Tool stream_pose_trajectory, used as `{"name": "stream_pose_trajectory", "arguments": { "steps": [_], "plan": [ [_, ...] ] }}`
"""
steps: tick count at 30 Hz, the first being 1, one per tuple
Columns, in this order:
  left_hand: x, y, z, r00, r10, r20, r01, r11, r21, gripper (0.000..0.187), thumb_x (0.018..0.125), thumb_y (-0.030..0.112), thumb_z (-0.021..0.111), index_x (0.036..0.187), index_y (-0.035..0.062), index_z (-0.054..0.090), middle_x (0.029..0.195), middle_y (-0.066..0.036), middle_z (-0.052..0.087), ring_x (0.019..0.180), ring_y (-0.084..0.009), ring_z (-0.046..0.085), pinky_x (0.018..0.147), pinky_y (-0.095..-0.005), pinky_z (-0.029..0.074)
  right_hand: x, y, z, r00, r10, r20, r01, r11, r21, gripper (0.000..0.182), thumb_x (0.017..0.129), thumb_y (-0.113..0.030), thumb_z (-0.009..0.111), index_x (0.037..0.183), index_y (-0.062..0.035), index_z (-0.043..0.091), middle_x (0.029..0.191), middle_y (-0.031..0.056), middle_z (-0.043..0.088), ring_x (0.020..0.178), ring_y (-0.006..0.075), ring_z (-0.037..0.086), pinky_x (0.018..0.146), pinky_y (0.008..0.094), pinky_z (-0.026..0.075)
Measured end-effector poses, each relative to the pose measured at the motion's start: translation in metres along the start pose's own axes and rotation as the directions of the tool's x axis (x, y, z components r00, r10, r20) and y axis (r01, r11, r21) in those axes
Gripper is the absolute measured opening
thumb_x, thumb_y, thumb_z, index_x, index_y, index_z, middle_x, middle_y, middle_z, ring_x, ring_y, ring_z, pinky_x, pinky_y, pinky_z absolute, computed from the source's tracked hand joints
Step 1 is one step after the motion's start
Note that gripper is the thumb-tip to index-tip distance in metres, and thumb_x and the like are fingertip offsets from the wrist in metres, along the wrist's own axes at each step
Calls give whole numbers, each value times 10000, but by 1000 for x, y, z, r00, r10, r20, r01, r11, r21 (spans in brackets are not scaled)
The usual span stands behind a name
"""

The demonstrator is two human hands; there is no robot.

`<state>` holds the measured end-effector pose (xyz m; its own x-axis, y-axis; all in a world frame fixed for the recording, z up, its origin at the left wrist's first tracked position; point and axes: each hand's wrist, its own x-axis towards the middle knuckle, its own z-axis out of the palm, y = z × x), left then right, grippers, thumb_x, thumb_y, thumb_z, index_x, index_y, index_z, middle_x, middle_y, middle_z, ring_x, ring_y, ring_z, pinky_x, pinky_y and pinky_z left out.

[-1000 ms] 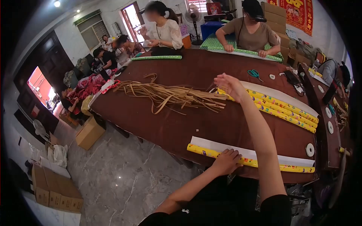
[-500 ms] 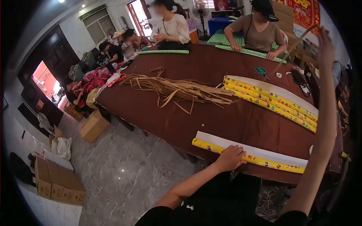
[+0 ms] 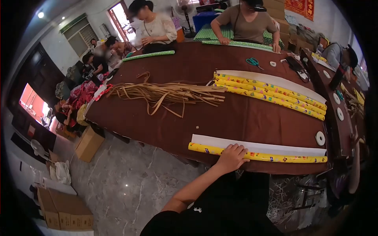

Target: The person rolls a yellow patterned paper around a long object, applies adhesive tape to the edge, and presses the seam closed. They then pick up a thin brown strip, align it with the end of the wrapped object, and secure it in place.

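At the near edge of the table (image 3: 244,118), the yellow roll of wrapping paper (image 3: 275,157) lies with its long axis along that edge, a white strip of its loose sheet showing just beyond it. Left hand (image 3: 231,156) rests palm-down on the roll toward its left end, fingers spread flat, pressing, not clenched. Roll extends mostly rightward from this hand. Right hand: only a blurred sliver of arm at the right edge of view; state cannot be told. Left hand is clearly nearer.

Bare table (image 3: 244,118) mid-span; strip pile (image 3: 165,94) left, yellow rolls (image 3: 271,94) right.
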<state>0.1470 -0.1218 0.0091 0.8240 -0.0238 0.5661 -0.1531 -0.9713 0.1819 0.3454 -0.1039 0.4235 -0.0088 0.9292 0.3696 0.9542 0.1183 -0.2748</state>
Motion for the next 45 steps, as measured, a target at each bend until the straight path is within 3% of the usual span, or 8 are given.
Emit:
{"name": "stream_pose_trajectory", "arguments": {
  "steps": [6,9,13,18,26,28,40,45],
  "plan": [
    [3,-1,-5,999,7,40,-6,1000,-15,433,824,395,699,1067,43,638,954,-69,580,896,-233,562,792,-349,454,-86,-46,-7,973,30,-228,70,906,418,72,931,-105,609,993,-69,619,851,50,687,791,132,690,721,278,565],
    [3,0,-6,1000,6,29,-5,999,-32,429,813,397,701,1056,52,624,938,-69,571,879,-242,558,784,-356,447,-124,-53,67,970,236,-53,-57,435,899,89,894,-137,671,943,-63,673,886,53,720,760,94,663,706,219,475],
    [7,3,-11,993,-52,105,56,998,-39,420,822,371,703,1077,45,631,978,-98,587,913,-283,571,812,-393,454,-131,-38,183,944,168,284,-228,-289,930,68,939,-96,612,944,-31,593,806,64,647,728,142,635,670,266,509],
    [0,-3,3,998,-28,59,43,959,-281,439,839,296,705,1179,32,616,1182,-141,603,1064,-328,592,933,-424,458,-135,-52,249,915,-104,390,-402,-329,855,99,929,-109,643,971,-22,618,824,74,670,748,121,635,684,227,489],
    [5,8,-9,953,-175,246,201,976,-81,429,805,315,709,1124,37,639,1003,-112,585,960,-297,577,813,-413,490,-129,49,319,901,56,431,-387,-347,854,107,897,-127,692,884,-46,622,802,90,685,666,116,621,616,213,483],
    [-3,3,0,999,-38,6,38,999,-1,436,797,290,710,1153,46,644,1009,-121,591,962,-300,578,840,-406,480,-130,60,326,893,96,439,-388,-329,861,110,899,-128,693,873,-46,625,792,83,683,645,114,601,602,214,470],
    [1,14,-29,987,-145,-62,148,988,43,319,756,179,742,1003,52,584,1072,-115,616,1104,-312,544,957,-447,388,-141,75,345,912,106,396,-334,-367,868,90,905,-91,670,918,-30,605,777,101,675,638,121,593,597,224,461],
    [-50,-14,-44,683,-622,-383,564,782,-264,253,850,44,659,1092,36,582,968,-77,611,959,-215,587,904,-360,429,-144,54,344,911,-25,411,-412,-19,911,164,871,-40,693,942,-14,548,743,84,666,641,108,601,559,240,464]
  ]
}}
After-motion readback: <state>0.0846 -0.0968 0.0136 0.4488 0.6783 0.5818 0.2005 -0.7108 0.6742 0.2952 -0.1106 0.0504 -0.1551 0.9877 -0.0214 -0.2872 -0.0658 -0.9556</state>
